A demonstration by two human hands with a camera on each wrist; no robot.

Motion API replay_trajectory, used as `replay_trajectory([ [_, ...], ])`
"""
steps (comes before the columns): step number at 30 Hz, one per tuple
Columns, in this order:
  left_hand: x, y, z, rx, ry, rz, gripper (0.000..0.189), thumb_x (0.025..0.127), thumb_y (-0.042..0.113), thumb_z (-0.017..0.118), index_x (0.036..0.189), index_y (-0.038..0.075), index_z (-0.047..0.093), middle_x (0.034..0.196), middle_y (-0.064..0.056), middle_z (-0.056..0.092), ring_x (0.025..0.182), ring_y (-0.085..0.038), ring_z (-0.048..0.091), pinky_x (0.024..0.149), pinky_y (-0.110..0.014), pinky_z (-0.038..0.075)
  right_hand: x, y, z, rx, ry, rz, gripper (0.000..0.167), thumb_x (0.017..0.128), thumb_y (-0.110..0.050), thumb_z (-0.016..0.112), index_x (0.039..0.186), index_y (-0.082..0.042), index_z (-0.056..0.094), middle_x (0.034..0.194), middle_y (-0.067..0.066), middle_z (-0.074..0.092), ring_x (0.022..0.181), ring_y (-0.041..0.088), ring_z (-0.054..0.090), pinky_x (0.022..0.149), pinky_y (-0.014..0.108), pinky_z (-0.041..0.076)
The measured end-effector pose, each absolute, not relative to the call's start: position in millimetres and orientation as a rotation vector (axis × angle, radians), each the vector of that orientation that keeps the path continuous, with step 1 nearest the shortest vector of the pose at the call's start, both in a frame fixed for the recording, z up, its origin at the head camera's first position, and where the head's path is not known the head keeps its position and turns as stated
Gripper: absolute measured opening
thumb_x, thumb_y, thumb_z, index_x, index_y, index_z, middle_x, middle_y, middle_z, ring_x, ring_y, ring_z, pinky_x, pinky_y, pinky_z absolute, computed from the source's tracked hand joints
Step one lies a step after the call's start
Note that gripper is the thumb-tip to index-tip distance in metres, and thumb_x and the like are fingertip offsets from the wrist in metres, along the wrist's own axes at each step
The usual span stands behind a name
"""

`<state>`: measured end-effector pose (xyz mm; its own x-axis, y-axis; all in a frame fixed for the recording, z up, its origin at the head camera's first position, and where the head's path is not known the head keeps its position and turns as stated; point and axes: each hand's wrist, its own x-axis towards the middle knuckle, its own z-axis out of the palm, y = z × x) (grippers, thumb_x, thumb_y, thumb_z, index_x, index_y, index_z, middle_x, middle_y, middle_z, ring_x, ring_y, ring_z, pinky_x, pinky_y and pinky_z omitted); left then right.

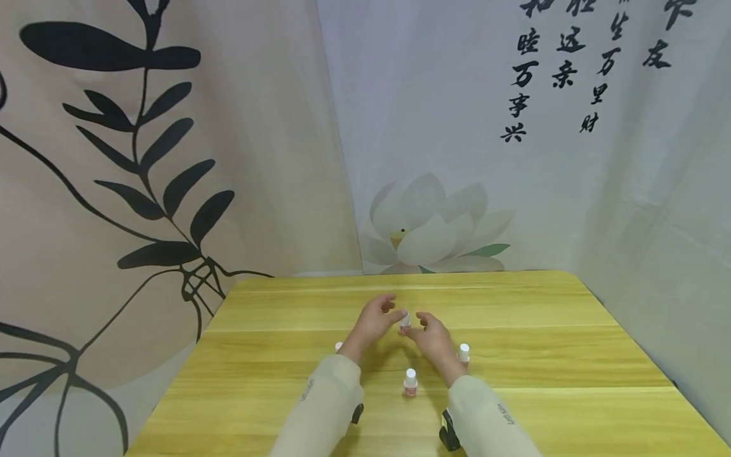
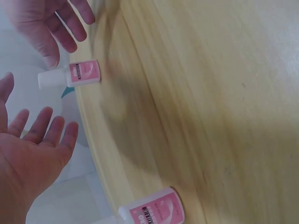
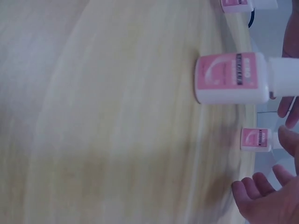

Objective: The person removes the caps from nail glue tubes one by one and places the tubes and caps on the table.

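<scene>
A small white bottle (image 1: 405,322) with a pink label stands upright on the table between my two hands. My left hand (image 1: 375,320) is on its left, fingers spread and thumb near the white cap. On its right is my right hand (image 1: 432,338), the fingers loosely bent and apart, its thumb close to the bottle. In the left wrist view, the palm of my left hand (image 2: 37,156) faces this bottle (image 2: 84,72). The right wrist view shows the right thumb (image 3: 288,140) by the cap; whether it touches, I cannot tell. Neither hand grips anything.
A like bottle (image 1: 410,383) stands nearer me, between the forearms. Another bottle (image 1: 464,354) is beside the right wrist, and one more (image 1: 339,346) is mostly hidden behind the left wrist. The wooden table (image 1: 571,362) ends at a printed curtain (image 1: 274,158).
</scene>
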<state>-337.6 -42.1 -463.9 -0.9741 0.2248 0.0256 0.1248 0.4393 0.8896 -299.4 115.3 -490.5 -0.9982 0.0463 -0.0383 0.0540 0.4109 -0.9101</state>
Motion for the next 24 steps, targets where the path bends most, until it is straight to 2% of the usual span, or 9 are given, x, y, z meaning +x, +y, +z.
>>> replay_trajectory([
  [6, -337.8, -39.5, -468.8, 0.271, 2.565, 1.591, 0.060, 0.093, 0.033, 0.070, 0.143, 0.008, 0.050, 0.135, -0.014, 0.056, 0.129, -0.036, 0.048, 0.102, -0.053, 0.042, -303.4, 115.9, -498.8, 0.162, 2.615, -1.742, 0.064, 0.091, -0.028, 0.073, 0.141, 0.002, 0.047, 0.142, 0.030, 0.046, 0.125, 0.048, 0.049, 0.097, 0.055, 0.046],
  [15, -340.7, -35.3, -477.5, 0.273, 2.558, 1.614, 0.055, 0.091, 0.024, 0.072, 0.139, 0.004, 0.053, 0.129, -0.016, 0.059, 0.126, -0.038, 0.050, 0.101, -0.052, 0.044, -309.5, 117.2, -510.6, 0.182, 2.594, -1.750, 0.056, 0.092, -0.025, 0.071, 0.137, 0.003, 0.052, 0.142, 0.030, 0.046, 0.126, 0.048, 0.048, 0.098, 0.056, 0.045],
  [24, -340.0, -31.5, -479.9, 0.248, 2.546, 1.630, 0.048, 0.091, 0.018, 0.073, 0.133, 0.002, 0.057, 0.125, -0.017, 0.062, 0.122, -0.037, 0.053, 0.099, -0.051, 0.046, -312.7, 116.2, -512.8, 0.208, 2.662, -1.688, 0.044, 0.092, -0.021, 0.071, 0.129, 0.001, 0.060, 0.136, 0.028, 0.053, 0.121, 0.044, 0.053, 0.095, 0.052, 0.048],
])
